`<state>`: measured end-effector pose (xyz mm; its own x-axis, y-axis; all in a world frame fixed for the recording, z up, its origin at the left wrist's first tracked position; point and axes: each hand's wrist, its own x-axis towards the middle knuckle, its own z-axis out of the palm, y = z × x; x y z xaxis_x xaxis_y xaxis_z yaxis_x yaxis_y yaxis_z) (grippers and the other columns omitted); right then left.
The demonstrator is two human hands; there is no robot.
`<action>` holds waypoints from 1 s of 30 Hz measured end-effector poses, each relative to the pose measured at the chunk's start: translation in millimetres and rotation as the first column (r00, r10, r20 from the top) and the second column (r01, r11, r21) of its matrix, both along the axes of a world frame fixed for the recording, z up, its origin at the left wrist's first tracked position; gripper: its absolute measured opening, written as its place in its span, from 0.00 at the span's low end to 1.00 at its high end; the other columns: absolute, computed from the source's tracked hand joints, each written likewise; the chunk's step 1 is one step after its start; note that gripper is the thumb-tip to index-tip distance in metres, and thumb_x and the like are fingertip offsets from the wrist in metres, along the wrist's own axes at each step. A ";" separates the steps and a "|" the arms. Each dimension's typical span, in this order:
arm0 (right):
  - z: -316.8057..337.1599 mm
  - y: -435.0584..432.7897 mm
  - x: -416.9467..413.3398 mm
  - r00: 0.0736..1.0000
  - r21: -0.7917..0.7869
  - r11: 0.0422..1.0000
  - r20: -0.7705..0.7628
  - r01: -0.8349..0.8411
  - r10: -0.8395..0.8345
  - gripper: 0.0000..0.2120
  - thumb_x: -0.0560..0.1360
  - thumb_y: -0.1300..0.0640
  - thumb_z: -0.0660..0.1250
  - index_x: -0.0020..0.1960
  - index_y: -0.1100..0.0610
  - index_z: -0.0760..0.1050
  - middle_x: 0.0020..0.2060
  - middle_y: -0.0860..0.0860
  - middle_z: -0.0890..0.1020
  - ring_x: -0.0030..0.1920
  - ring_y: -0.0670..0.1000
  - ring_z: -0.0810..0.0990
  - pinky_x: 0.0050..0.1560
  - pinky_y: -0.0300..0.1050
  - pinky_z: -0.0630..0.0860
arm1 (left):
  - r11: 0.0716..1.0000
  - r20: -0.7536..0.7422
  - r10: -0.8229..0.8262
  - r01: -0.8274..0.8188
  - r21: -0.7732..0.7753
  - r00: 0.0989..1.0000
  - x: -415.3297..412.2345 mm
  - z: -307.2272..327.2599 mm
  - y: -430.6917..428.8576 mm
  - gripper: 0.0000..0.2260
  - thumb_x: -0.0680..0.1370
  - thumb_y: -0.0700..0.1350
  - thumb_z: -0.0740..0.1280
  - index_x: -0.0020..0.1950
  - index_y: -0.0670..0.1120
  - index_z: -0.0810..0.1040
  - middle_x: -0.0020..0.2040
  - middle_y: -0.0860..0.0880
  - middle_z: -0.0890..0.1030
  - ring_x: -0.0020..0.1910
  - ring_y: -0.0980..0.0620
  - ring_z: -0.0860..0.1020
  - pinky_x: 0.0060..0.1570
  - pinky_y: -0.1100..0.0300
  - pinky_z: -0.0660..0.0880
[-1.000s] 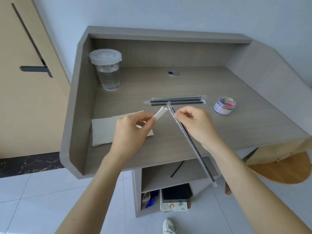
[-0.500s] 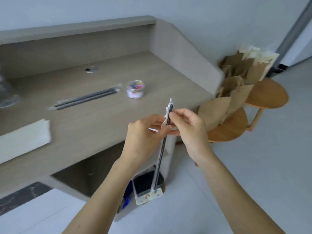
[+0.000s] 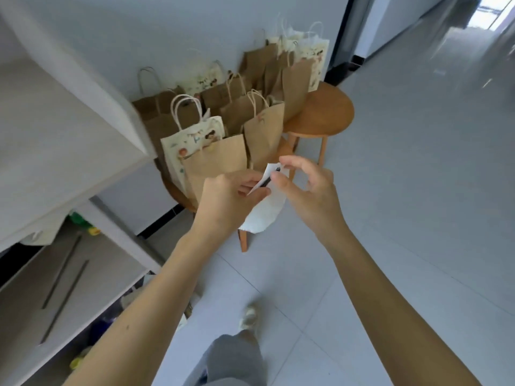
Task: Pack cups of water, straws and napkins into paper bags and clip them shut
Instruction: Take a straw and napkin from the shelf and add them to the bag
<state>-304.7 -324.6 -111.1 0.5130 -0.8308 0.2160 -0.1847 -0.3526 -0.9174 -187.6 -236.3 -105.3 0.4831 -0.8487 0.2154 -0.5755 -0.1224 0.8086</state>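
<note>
Our left hand [image 3: 228, 199] pinches the white napkin [image 3: 264, 215] and the black straw [image 3: 268, 179] together, held in the air just in front of the paper bags [image 3: 217, 160] on the wooden stools [image 3: 323, 112]. Right hand [image 3: 309, 190] loose: thumb and index spread either side of the straw tip, not gripping.

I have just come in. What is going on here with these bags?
A person faces paper bags standing on wooden stools. The left hand holds a white napkin and a dark straw together, in front of the bags. The right hand hovers at the straw's tip, fingers loose. Neither is in a bag yet.
</note>
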 end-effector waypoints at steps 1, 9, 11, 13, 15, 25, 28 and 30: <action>-3.2 -17.8 -1.4 1.000 -0.018 1.000 0.004 0.008 -0.007 0.11 0.71 0.50 0.70 0.53 0.49 0.78 0.46 0.34 0.76 0.53 0.34 0.72 0.50 0.23 0.65 | 1.000 0.004 -0.021 0.021 0.001 1.000 -1.5 -3.6 -17.7 0.06 0.73 0.40 0.71 0.48 0.47 0.84 0.39 0.57 0.81 0.40 0.66 0.78 0.46 0.71 0.74; -19.5 -189.4 -3.3 0.986 -0.009 1.000 -0.165 -0.015 0.013 0.13 0.73 0.47 0.68 0.57 0.43 0.75 0.47 0.32 0.73 0.62 0.45 0.68 0.60 0.39 0.68 | 0.996 0.109 -0.089 0.091 -0.014 0.990 6.2 -26.9 -190.6 0.05 0.73 0.41 0.72 0.47 0.46 0.84 0.39 0.55 0.82 0.44 0.60 0.77 0.43 0.66 0.74; -13.8 -230.3 -2.4 0.989 -0.014 1.000 -0.145 -0.008 0.006 0.13 0.74 0.50 0.67 0.57 0.46 0.76 0.44 0.30 0.72 0.57 0.35 0.69 0.56 0.30 0.67 | 0.995 0.106 -0.094 0.096 -0.013 0.990 9.3 -22.6 -234.4 0.05 0.72 0.41 0.72 0.48 0.46 0.84 0.39 0.56 0.81 0.44 0.61 0.76 0.44 0.67 0.73; -10.5 -271.0 -1.3 0.995 0.000 1.000 -0.099 0.000 0.000 0.10 0.74 0.54 0.68 0.54 0.55 0.79 0.40 0.33 0.73 0.47 0.28 0.71 0.45 0.23 0.67 | 0.995 0.114 -0.098 0.099 -0.004 0.989 11.9 -19.8 -278.9 0.06 0.72 0.41 0.72 0.48 0.47 0.84 0.40 0.55 0.82 0.44 0.61 0.76 0.44 0.68 0.72; -10.6 -309.0 -3.2 0.997 0.033 0.999 -0.083 0.010 -0.008 0.07 0.74 0.56 0.68 0.50 0.56 0.80 0.38 0.36 0.75 0.42 0.27 0.72 0.41 0.22 0.67 | 0.995 0.134 -0.102 0.102 0.006 0.986 12.2 -18.3 -319.0 0.06 0.72 0.42 0.72 0.48 0.47 0.84 0.41 0.55 0.82 0.42 0.61 0.76 0.42 0.67 0.74; -26.0 -565.4 -25.0 0.975 -0.187 0.969 -0.123 0.160 -0.185 0.10 0.73 0.55 0.69 0.53 0.56 0.79 0.39 0.35 0.71 0.48 0.46 0.72 0.39 0.24 0.65 | 0.996 0.323 0.042 -0.066 0.065 0.945 2.4 -45.8 -560.0 0.13 0.74 0.47 0.69 0.59 0.48 0.78 0.57 0.50 0.78 0.52 0.49 0.77 0.48 0.50 0.78; -26.3 -639.1 -31.7 0.974 -0.195 0.972 -0.154 0.134 -0.165 0.10 0.73 0.55 0.69 0.54 0.57 0.79 0.43 0.40 0.73 0.51 0.47 0.72 0.41 0.28 0.66 | 0.993 0.285 0.077 -0.098 0.059 0.955 -1.6 -46.2 -621.8 0.12 0.75 0.46 0.69 0.58 0.47 0.79 0.56 0.50 0.79 0.52 0.49 0.77 0.49 0.51 0.77; -27.5 -682.0 -30.6 0.975 -0.190 0.975 -0.166 0.118 -0.151 0.10 0.73 0.56 0.69 0.53 0.57 0.79 0.43 0.41 0.74 0.52 0.47 0.72 0.42 0.28 0.65 | 0.991 0.275 0.091 -0.115 0.071 0.957 0.5 -46.1 -655.8 0.12 0.75 0.46 0.69 0.58 0.47 0.79 0.55 0.49 0.80 0.52 0.49 0.78 0.50 0.51 0.77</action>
<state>-335.3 -1006.6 -138.6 0.4427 -0.8511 0.2822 -0.3961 -0.4680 -0.7900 -187.1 -892.1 -151.4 0.5028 -0.8182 0.2789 -0.7518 -0.2546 0.6083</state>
